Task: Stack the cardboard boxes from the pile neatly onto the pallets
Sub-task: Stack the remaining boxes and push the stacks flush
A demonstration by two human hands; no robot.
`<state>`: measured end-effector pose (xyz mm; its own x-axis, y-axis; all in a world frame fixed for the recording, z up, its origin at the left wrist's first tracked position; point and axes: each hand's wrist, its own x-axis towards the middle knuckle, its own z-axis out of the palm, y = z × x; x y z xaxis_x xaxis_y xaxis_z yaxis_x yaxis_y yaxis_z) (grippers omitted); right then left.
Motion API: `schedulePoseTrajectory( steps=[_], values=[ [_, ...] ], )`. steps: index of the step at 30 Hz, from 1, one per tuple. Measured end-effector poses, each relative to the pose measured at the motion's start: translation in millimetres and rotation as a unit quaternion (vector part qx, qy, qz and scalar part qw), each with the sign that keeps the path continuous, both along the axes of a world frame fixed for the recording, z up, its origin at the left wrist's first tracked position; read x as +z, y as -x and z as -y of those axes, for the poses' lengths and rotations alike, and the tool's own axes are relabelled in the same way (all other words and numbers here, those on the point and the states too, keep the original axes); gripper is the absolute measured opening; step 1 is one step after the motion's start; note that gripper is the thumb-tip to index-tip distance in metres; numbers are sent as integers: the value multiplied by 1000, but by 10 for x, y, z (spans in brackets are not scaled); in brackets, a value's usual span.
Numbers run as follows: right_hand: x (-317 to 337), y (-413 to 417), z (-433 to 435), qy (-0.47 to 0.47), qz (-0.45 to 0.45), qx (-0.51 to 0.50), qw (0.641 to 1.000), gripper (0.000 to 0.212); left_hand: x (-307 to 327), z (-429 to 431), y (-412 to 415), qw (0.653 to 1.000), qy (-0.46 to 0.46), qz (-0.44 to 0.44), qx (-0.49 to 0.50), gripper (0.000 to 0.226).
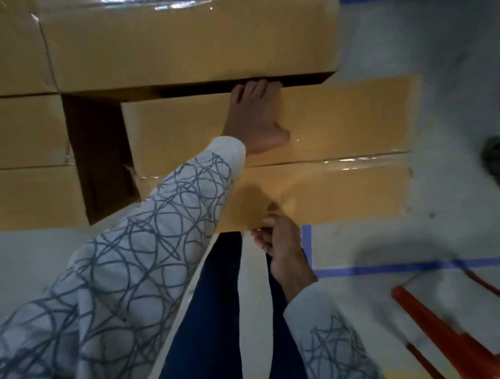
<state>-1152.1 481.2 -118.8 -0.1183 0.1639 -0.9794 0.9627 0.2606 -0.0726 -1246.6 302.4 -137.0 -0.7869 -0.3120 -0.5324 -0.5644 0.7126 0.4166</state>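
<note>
Orange stool (445,332), blue floor tape (379,269).

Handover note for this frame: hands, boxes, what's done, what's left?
Left hand: grips the far top edge of the taped box, fingers curled into the gap under the overhanging box.
Right hand: grips the same box's near edge.
Boxes: the taped box sits low beside the pile; cannot tell if it is lifted. No pallet in view.
Done: box gripped at both edges.
Left: pull it clear, carry it to a pallet, set it square. Mind the orange stool at the right.
</note>
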Motion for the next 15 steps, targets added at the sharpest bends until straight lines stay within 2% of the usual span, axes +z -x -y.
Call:
schedulePoseTrajectory(
  steps=[2, 5, 7, 9, 11, 12, 13, 15],
  values=[
    [-39, 37, 21, 24, 30, 65, 997, 31, -147, 53, -97, 1000, 8, 4, 9, 101],
    [-12, 78, -33, 63, 73, 207, 974, 49, -248, 56, -306, 998, -11, -44, 50, 97],
    [66, 135, -85, 87, 93, 339, 932, 42, -222, -65, -510, 984, -14, -99, 150, 84],
    [164, 254, -63, 81, 36, 438, 895, 35, -164, -290, -783, 937, 9, -172, 304, 67],
    [235, 452, 83, 63, -91, 505, 856, 38, -94, -590, -1083, 857, 20, -196, 477, 49],
    [257, 576, 190, 60, -156, 523, 836, 35, -60, -751, -1218, 797, -3, -180, 577, 44],
    [266, 717, 327, 64, -215, 536, 814, 31, -9, -892, -1319, 710, -47, -152, 686, 39],
    [202, 988, 635, 88, -331, 579, 740, 35, 73, -1125, -1488, 466, -171, -78, 864, 25]
  ],
)
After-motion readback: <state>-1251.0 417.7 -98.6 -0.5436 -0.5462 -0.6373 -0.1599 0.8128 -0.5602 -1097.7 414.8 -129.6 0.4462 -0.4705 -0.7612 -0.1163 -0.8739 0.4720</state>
